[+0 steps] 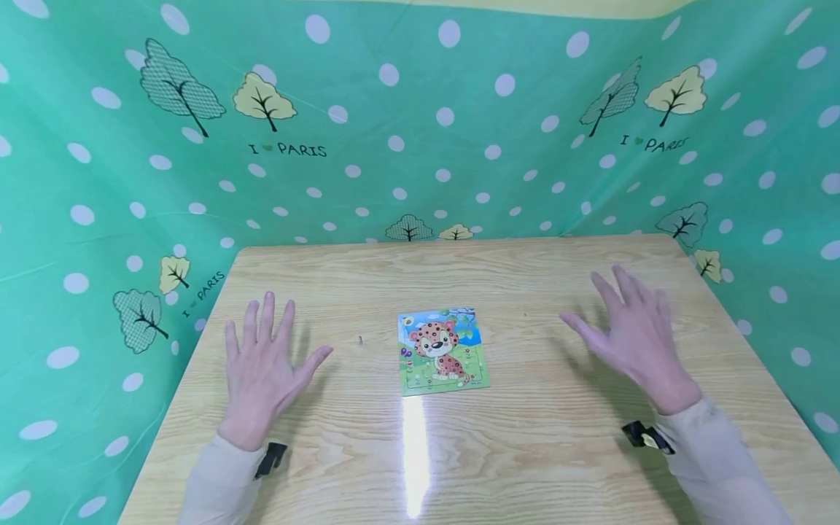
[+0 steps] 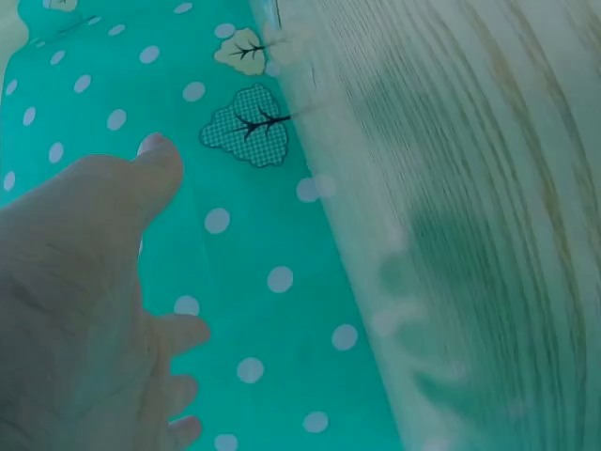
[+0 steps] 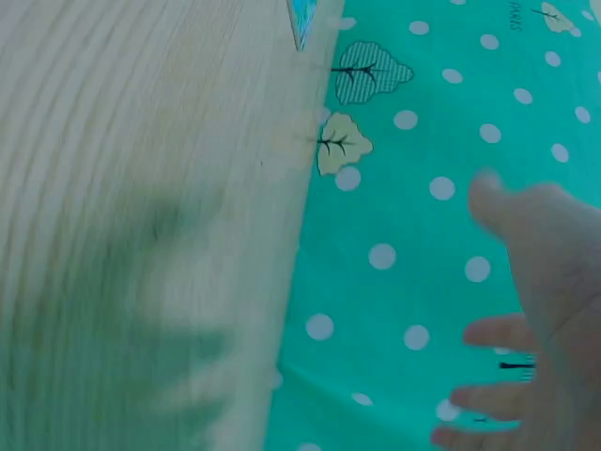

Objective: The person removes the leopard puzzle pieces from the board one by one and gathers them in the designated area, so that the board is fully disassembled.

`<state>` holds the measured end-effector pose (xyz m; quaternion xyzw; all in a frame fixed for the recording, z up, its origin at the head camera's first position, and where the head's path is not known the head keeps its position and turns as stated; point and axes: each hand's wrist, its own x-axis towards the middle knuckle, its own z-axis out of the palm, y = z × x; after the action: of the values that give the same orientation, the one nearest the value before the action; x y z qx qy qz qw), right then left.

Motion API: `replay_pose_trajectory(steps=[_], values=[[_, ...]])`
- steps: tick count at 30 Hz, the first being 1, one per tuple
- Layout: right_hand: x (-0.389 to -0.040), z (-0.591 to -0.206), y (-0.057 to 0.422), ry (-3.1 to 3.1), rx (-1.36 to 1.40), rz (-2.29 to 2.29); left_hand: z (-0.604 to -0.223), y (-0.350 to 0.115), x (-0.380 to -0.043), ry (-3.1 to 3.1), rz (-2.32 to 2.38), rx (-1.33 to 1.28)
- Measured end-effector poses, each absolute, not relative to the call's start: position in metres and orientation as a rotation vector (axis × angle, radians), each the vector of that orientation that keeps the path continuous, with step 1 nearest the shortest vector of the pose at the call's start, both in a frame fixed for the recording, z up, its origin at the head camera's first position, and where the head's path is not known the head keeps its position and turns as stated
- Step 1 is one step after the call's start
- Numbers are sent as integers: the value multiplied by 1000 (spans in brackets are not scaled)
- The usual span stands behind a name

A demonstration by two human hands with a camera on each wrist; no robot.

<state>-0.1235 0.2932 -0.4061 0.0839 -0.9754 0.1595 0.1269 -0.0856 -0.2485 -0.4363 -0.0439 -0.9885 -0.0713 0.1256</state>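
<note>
A square jigsaw puzzle [image 1: 441, 351] with a pink spotted leopard cub on it lies flat near the middle of the wooden table. To its left, my left hand [image 1: 261, 372] is held over the table with fingers spread and nothing in it. On the other side, my right hand [image 1: 633, 335] is likewise spread and holds nothing, its fingers slightly blurred. Both hands cast shadows on the wood and are apart from the puzzle. In the right wrist view only a corner of the puzzle [image 3: 301, 23] shows, at the top edge.
The light wooden table [image 1: 538, 452] has a bright glare strip below the puzzle. A tiny dark speck [image 1: 360, 340] lies left of the puzzle. Green dotted cloth [image 1: 367, 87] printed with trees hangs behind and along both sides. Each wrist wears a dark strap.
</note>
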Motion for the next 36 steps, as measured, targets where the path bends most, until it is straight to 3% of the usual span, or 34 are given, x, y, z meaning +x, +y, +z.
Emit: replay_pose_trajectory(steps=[16,26,36], values=[[-132,-424,206,-2709,484,1382,-458,-190,-100,-3075,-1087,-545],[-141,-445,144,-2850,651,1552,-470,-149,-111,-3083,-936,-663],[-163,-465,107,-2970,829,1407,-466,-138,-131,-3193,-869,-681]])
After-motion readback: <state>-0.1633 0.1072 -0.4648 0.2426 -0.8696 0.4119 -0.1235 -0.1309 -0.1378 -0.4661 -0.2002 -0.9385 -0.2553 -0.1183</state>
